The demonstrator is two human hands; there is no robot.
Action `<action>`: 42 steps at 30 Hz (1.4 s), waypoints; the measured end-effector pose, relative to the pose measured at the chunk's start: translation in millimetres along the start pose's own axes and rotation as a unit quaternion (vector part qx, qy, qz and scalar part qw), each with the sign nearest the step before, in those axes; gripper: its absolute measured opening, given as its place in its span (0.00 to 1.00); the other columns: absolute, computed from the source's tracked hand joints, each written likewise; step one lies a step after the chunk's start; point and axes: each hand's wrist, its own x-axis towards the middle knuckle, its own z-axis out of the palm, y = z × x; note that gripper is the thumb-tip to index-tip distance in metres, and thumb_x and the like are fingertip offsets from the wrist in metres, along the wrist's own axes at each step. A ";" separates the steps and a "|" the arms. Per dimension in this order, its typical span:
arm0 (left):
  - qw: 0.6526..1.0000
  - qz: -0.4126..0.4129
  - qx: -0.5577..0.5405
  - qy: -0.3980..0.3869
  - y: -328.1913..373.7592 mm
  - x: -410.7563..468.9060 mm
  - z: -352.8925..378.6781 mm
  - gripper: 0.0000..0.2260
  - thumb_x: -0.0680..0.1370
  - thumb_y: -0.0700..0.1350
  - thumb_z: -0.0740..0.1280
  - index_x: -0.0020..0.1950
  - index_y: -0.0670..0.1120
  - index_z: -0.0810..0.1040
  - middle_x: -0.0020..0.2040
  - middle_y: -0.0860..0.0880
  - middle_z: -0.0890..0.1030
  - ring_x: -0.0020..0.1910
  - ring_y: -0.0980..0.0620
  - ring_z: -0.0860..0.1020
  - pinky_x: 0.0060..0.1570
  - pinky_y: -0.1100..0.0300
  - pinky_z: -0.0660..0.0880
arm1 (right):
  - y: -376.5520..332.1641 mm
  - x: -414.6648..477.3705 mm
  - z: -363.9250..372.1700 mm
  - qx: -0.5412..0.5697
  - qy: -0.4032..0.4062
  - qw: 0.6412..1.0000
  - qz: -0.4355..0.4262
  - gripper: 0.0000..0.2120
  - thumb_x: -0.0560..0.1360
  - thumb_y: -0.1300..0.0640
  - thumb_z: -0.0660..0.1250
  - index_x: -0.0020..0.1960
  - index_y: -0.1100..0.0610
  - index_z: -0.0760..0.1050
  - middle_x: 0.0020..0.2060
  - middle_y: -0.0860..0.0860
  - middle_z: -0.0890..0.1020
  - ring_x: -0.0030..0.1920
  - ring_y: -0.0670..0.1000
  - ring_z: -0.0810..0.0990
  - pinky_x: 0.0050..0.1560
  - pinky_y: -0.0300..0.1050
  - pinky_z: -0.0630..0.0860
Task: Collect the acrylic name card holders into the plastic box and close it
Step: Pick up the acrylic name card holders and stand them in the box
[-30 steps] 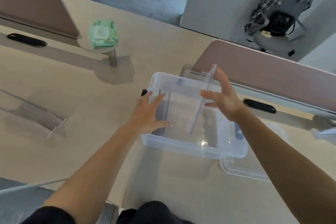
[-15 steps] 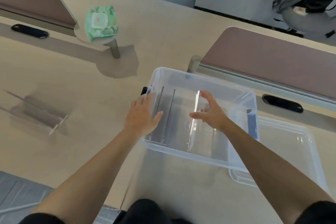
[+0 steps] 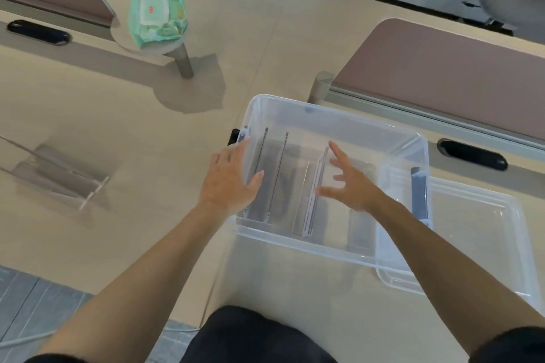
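Observation:
A clear plastic box (image 3: pixel 330 115) stands open on the desk in front of me. Inside it several acrylic name card holders stand on edge: two near the left wall (image 3: pixel 275 174) and one in the middle (image 3: pixel 314 200). My left hand (image 3: pixel 230 183) rests flat on the box's left rim, holding nothing. My right hand (image 3: pixel 351 186) hovers inside the box just right of the middle holder, fingers spread and off it. Another acrylic holder (image 3: pixel 62 178) lies on the desk to the far left. The clear lid (image 3: pixel 483 233) lies flat to the right of the box.
A green pack of wet wipes (image 3: pixel 157 13) sits on a small round stand at the back left. Brown desk dividers (image 3: pixel 442 65) run behind the box and at the far left. Black cable grommets (image 3: pixel 472 153) are set into the desk.
My right hand lowered an acrylic holder into the box, stood it on edge in the middle and let go. The left hand stayed on the box's left rim.

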 end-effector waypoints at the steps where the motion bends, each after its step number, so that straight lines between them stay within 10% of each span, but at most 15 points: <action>1: 1.000 0.001 -0.004 0.000 0.0 0.0 -0.1 0.33 0.77 0.56 0.65 0.78 0.54 0.55 0.73 0.50 0.66 0.69 0.44 0.62 0.65 0.51 0.65 | -1.0 -6.2 0.5 -0.033 -0.025 0.999 -0.010 0.54 0.68 0.43 0.77 0.78 0.35 0.40 0.80 0.50 0.58 0.73 0.58 0.68 0.67 0.51 0.69; 17: 1.000 0.005 -0.001 0.013 1.1 -1.5 0.0 0.32 0.77 0.53 0.66 0.78 0.52 0.57 0.70 0.49 0.69 0.67 0.44 0.64 0.64 0.52 0.65 | 11.8 -7.9 23.8 -0.046 -0.111 0.993 0.013 0.63 0.57 0.30 0.77 0.70 0.24 0.29 0.79 0.50 0.61 0.70 0.55 0.74 0.68 0.55 0.73; 42: 1.000 -0.005 -0.004 0.011 3.2 -1.4 -0.2 0.31 0.77 0.51 0.65 0.78 0.54 0.56 0.68 0.49 0.70 0.68 0.46 0.63 0.63 0.52 0.66 | -16.5 19.5 36.3 -0.078 -0.138 0.987 -0.022 0.59 0.69 0.41 0.76 0.75 0.32 0.29 0.79 0.48 0.57 0.63 0.55 0.80 0.64 0.51 0.74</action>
